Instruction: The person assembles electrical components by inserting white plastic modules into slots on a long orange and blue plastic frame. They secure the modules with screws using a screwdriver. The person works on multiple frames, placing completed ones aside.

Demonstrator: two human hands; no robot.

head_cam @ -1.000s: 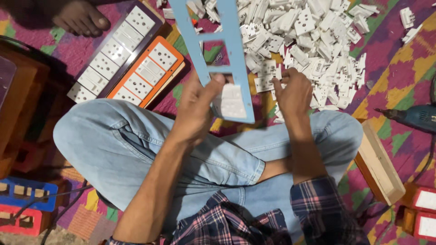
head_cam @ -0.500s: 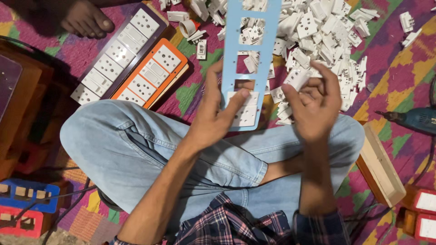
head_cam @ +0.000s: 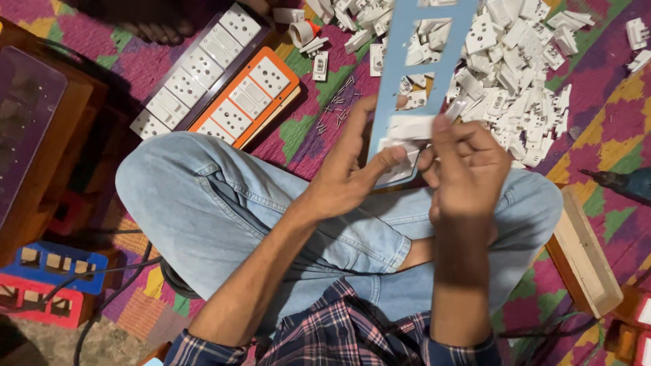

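Observation:
A long light-blue faceplate [head_cam: 415, 61] with several rectangular cut-outs stands over my crossed legs, its lower end between my hands. My left hand [head_cam: 352, 169] grips that lower end, thumb against a white switch module [head_cam: 401, 169] set in the plate. My right hand [head_cam: 468, 166] holds another white socket module [head_cam: 411, 127] against the plate just above it. A large heap of loose white modules [head_cam: 522, 74] lies on the mat behind the plate.
Finished switch boards, one white [head_cam: 196, 68] and one orange-framed [head_cam: 245, 102], lie at the upper left. Small screws [head_cam: 339, 108] are scattered near them. A wooden box [head_cam: 583, 254] sits by my right knee, a drill [head_cam: 624, 183] at the right edge, blue and red frames [head_cam: 51, 281] at the lower left.
The blue plate has swung from tilted to nearly upright. My hands have closed in on its lower end, and my right hand has brought a white module against it.

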